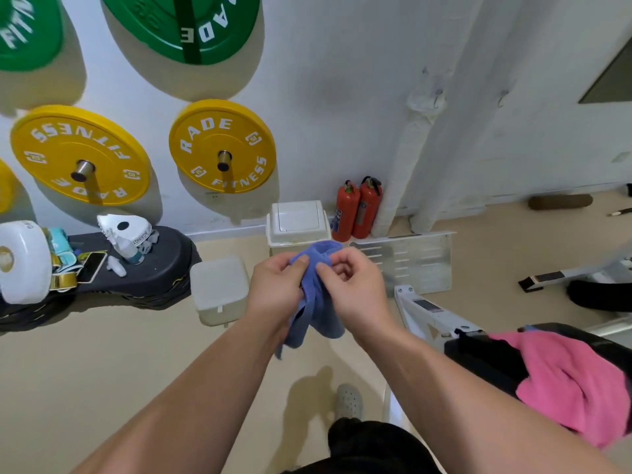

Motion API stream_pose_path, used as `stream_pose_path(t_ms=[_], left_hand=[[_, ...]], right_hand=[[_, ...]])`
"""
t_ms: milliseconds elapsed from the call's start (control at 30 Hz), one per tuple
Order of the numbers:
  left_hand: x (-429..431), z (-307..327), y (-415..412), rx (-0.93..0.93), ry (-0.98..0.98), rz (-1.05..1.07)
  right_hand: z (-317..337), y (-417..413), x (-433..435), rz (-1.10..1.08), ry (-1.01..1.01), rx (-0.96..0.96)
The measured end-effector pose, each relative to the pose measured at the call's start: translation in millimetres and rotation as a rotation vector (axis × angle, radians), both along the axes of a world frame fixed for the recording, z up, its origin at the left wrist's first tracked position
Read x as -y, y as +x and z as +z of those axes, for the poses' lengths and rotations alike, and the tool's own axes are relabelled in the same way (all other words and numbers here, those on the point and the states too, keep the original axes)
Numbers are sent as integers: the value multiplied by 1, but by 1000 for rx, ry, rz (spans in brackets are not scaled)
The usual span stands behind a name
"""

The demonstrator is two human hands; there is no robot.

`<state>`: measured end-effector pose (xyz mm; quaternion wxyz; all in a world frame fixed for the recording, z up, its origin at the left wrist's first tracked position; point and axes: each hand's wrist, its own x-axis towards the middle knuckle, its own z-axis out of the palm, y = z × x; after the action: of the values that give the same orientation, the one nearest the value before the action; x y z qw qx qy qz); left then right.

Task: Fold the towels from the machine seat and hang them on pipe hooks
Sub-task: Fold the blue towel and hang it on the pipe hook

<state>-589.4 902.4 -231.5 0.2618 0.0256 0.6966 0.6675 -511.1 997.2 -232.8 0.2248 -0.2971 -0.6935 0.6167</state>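
Both forearms reach fwd from bottom edge, bare. Below them: dark shorts, grey shoe (349,401) on beige floor (102,388).

Pink towel (574,381) lies crumpled on black seat (485,357), lower right, draped over seat edge. White machine frame (431,313) just behind seat.

Centre: left hand (277,289) and right hand (355,285) both pinching blue towel (316,302) at its upper bunched edge, thumbs & forefingers closed on cloth, hands close together w/ cloth between. Remainder of blue towel hangs free below hands, clear of floor.

Beyond hands: two white lidded bins (297,222) on floor, one nearer left. Perforated metal plate (417,258) to right of them. Two red extinguishers (357,208) against wall.

Left: black stack of plates used as worktop (160,261), carrying paper roll (20,261), spray bottle (128,249), phone, misc. items.

Wall: yellow plates (222,145) on pegs, green plates (191,25) above. White wrapped pipe (410,159) upright at right of extinguishers; hooks (437,97) near its top, second hook farther right. Nothing hung on them.
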Motion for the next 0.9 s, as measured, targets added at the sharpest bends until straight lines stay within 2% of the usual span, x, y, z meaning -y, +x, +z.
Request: stream_pose_path(t_ms=[100, 200, 267, 367, 400, 467, 567, 633, 700, 767, 833, 900], left_hand=[[-19, 1, -16, -18, 64, -75], [-44, -4, -41, -68, 11, -76], [-66, -7, -60, -114, -25, -68], [-105, -2, -86, -147, -65, -108], [-118, 1, -94, -155, -91, -141], [-144, 9, -111, -163, -134, -226], [-177, 20, -137, -156, -136, -331], [-196, 23, -154, -172, -155, -359], [-214, 25, -169, -225, -226, -336], [-231, 26, -182, -250, -266, -273], [-251, 24, -194, -206, -220, -218], [-275, 20, -209, -151, -138, -154]], right_hand=[[-1, -17, -18, 146, 17, -16], [-8, -39, -61, 369, 139, 31], [-13, -56, -95, 361, 169, 18], [-17, -80, -155, 166, 339, -12], [-17, -87, -177, 158, 424, 2], [-15, -102, -222, 291, 506, 84], [-7, -122, -280, 585, 368, 243], [2, -134, -310, 677, 326, 267], [10, -145, -330, 630, 378, 215], [11, -158, -346, 481, 294, 93], [11, -171, -357, 334, 139, 2], [8, -186, -368, 228, 90, 9]])
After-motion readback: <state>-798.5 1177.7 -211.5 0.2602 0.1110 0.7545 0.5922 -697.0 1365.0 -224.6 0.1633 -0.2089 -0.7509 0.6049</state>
